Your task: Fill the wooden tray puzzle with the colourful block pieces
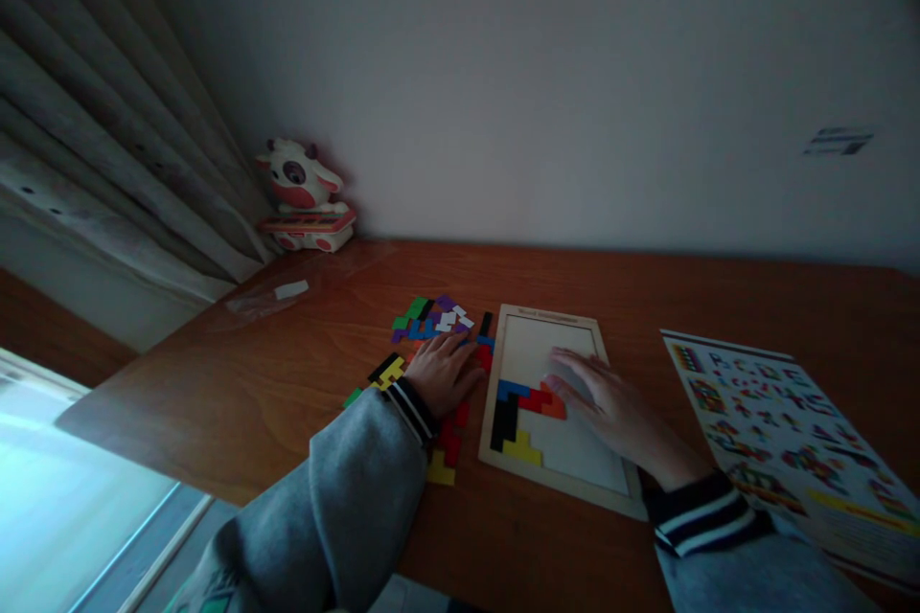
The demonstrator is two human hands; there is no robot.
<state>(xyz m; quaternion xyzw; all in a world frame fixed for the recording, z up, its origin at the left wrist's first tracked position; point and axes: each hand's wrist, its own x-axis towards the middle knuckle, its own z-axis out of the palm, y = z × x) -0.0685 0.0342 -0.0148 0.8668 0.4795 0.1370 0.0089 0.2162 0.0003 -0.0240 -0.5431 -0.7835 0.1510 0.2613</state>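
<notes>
My left hand point(442, 372) lies palm down over a spread of loose coloured puzzle pieces, its fingers stretched towards the white pieces point(454, 318). Some of the pieces are hidden under it. Over the wooden puzzle board point(491, 402) is my right hand point(604, 397), thumb and fingers apart, with nothing visible in them. Its thumb tip is close to an orange piece point(553, 406). In the board's lower left part sit a blue piece point(512, 390), a red piece point(533, 399), a black piece point(503, 423) and a yellow piece point(522, 447).
Right of the board lies a printed sheet point(783, 431) with coloured figures. A cow toy with a keyboard point(306, 196) stands at the table's back left corner, near a curtain point(122, 134). Clear plastic with a white label point(291, 289) lies on the wooden table point(237, 383).
</notes>
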